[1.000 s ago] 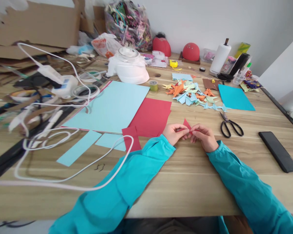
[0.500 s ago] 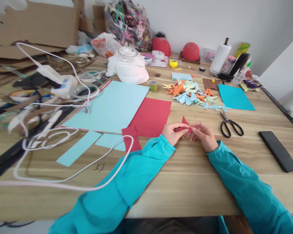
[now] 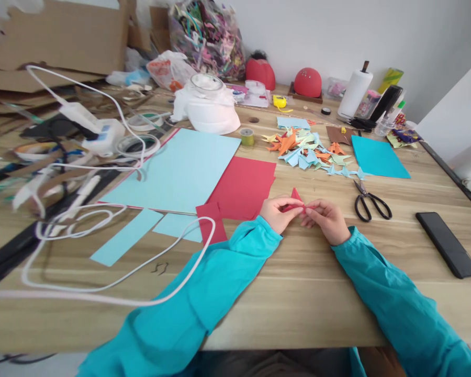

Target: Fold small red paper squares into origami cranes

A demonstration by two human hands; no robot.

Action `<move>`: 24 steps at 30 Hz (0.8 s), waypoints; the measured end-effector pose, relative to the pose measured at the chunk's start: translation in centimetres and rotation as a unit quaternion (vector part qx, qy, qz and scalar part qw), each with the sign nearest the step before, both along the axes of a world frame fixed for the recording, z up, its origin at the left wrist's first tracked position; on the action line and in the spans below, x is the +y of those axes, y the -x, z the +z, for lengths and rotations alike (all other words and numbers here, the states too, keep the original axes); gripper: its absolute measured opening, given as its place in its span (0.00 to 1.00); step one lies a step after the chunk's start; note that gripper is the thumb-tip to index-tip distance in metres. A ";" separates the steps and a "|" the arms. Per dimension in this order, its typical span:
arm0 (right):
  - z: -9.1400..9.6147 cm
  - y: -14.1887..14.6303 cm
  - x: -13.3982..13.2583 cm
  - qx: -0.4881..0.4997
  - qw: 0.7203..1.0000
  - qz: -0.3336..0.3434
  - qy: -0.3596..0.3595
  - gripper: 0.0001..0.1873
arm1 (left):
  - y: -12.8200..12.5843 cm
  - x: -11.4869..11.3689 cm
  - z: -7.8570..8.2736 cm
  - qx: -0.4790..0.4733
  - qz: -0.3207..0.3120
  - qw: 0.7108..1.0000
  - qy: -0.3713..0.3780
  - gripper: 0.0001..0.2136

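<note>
Light-blue strip [image 3: 126, 237] lies left of red sheets [image 3: 243, 187]. Left hand [image 3: 277, 213], near sheets, holds folded red paper [image 3: 295, 195] in narrow pinch. Paper sits between 2 hands, tip pointing away. Right hand [image 3: 328, 221] pinches paper's right end. Scissors [image 3: 361, 192] lie farther right, then black phone [image 3: 449, 245].

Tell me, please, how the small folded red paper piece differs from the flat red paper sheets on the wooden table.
The small folded red paper piece looks much smaller than the flat red paper sheets. The piece comes to a narrow point, while the sheets have straight edges. The left grip and right grip hold the piece; the sheets lie on the wooden table. Both are red paper.
</note>
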State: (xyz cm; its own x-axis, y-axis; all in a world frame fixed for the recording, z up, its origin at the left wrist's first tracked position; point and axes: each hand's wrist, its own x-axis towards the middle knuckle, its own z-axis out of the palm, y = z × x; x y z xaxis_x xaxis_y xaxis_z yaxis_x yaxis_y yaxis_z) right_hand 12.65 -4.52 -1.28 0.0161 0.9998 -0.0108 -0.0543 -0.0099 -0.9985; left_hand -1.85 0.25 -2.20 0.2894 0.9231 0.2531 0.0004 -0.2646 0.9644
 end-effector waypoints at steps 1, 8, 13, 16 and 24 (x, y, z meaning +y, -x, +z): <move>0.0 0.0 0.0 -0.002 1.000 0.000 0.000 0.16 | 0.0 0.0 0.0 0.001 0.003 1.000 0.003 0.06; 0.0 0.1 0.0 -0.007 1.000 -0.010 -0.010 0.15 | -0.2 -0.1 0.3 -0.004 0.019 1.000 0.020 0.07; 0.0 0.0 -0.1 -0.004 1.000 -0.013 -0.013 0.15 | -0.2 -0.3 0.6 -0.010 0.002 0.996 0.086 0.09; 0.1 0.0 -0.1 -0.001 1.000 -0.014 -0.010 0.15 | -0.4 -0.4 0.7 -0.036 -0.018 0.990 0.136 0.10; 0.4 0.1 -0.2 0.002 1.000 -0.002 0.007 0.16 | -0.5 -0.6 0.7 -0.053 -0.006 0.991 0.125 0.09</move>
